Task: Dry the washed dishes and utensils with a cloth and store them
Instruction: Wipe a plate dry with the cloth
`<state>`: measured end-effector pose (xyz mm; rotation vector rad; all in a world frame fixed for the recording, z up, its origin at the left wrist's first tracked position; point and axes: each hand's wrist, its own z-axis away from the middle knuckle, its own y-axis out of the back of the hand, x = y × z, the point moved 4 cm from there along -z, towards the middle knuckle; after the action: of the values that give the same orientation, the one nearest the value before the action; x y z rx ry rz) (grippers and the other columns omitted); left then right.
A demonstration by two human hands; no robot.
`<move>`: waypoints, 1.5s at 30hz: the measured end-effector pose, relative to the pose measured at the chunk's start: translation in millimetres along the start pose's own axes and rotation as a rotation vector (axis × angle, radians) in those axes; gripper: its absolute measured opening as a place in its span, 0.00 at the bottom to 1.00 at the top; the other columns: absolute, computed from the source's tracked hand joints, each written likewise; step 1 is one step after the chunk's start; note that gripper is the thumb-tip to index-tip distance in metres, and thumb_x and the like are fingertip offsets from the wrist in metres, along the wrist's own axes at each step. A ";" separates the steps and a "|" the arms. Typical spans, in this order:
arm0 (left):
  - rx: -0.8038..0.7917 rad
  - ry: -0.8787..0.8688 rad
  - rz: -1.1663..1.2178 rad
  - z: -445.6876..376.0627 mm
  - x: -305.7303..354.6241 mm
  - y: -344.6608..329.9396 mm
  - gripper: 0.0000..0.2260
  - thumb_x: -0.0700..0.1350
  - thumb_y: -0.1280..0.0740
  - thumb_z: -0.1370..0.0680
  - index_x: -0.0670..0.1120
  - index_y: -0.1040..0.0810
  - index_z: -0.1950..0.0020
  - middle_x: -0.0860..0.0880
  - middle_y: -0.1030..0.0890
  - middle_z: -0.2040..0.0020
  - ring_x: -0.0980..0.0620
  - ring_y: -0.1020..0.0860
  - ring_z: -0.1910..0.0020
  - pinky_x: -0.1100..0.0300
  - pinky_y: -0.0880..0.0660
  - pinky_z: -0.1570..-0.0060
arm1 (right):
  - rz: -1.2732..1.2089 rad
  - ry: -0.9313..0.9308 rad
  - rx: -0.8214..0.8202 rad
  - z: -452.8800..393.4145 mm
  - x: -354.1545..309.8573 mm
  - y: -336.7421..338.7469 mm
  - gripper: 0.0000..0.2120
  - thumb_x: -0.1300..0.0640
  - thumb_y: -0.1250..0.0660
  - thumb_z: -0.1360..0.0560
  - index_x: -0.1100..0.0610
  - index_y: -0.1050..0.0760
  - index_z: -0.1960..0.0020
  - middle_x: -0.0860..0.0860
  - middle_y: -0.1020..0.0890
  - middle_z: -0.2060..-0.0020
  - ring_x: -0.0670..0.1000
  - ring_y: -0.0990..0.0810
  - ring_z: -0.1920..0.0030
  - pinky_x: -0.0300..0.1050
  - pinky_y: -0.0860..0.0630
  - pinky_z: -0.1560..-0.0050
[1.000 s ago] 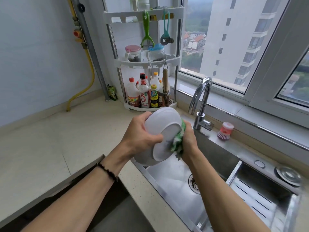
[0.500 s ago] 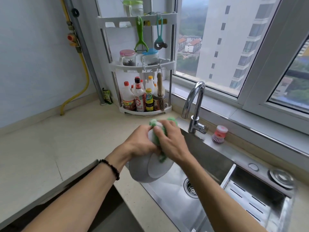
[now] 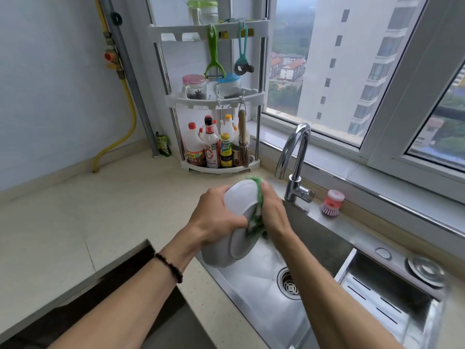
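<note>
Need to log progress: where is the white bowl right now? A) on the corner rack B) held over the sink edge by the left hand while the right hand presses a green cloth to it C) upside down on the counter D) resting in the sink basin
B: the left hand grips the white bowl above the sink edge, and the right hand presses the green cloth against it.

left hand (image 3: 218, 217) gripping white bowl (image 3: 232, 244), tilted on edge over sink (image 3: 261, 306) | right hand (image 3: 273, 210) pressing green cloth (image 3: 258, 212) against bowl's underside | tap (image 3: 295, 159) standing just behind
</note>
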<state>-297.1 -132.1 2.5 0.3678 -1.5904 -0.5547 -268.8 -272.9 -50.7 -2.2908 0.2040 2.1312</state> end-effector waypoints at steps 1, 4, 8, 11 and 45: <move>-0.004 -0.015 -0.002 0.6 0.2 0.9 0.25 0.47 0.24 0.42 0.52 0.18 0.45 0.51 0.16 0.53 0.49 0.18 0.54 0.48 0.17 0.56 | -0.032 -0.015 0.020 -0.9 1.2 2.3 0.17 0.43 0.50 0.15 0.41 0.23 0.40 0.52 0.23 0.37 0.52 0.26 0.35 0.49 0.29 0.36; -0.069 -0.058 -0.054 -2.5 6.7 -0.1 0.25 0.44 0.20 0.38 0.52 0.21 0.43 0.50 0.17 0.50 0.48 0.18 0.53 0.51 0.17 0.53 | 0.026 0.102 0.034 8.3 -7.0 -5.5 0.17 0.40 0.47 0.18 0.38 0.27 0.34 0.47 0.29 0.35 0.49 0.29 0.34 0.47 0.32 0.34; -0.121 -0.163 -0.101 -0.2 16.7 3.6 0.24 0.39 0.20 0.36 0.49 0.21 0.42 0.50 0.18 0.51 0.49 0.18 0.53 0.56 0.18 0.55 | -0.174 0.034 0.126 13.2 6.4 1.2 0.18 0.34 0.45 0.24 0.38 0.21 0.45 0.51 0.22 0.41 0.54 0.22 0.40 0.58 0.24 0.39; -0.085 -0.176 0.107 4.0 19.2 9.6 0.25 0.34 0.21 0.35 0.51 0.22 0.43 0.51 0.18 0.49 0.52 0.18 0.51 0.60 0.18 0.57 | -0.404 -0.241 0.181 11.0 28.7 14.1 0.22 0.33 0.40 0.29 0.50 0.18 0.58 0.59 0.15 0.54 0.61 0.17 0.49 0.63 0.22 0.45; 0.152 0.194 0.364 -13.4 -10.1 11.9 0.32 0.44 0.21 0.46 0.42 0.20 0.42 0.43 0.16 0.48 0.42 0.17 0.49 0.42 0.18 0.51 | 0.416 0.255 -0.275 38.2 8.1 -17.2 0.27 0.38 0.60 0.20 0.37 0.61 0.23 0.38 0.65 0.22 0.36 0.69 0.24 0.42 0.66 0.23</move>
<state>-281.7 -118.5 1.1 0.2291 -1.4701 -0.1150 -304.4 -253.1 -63.1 -2.9028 0.4522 2.1394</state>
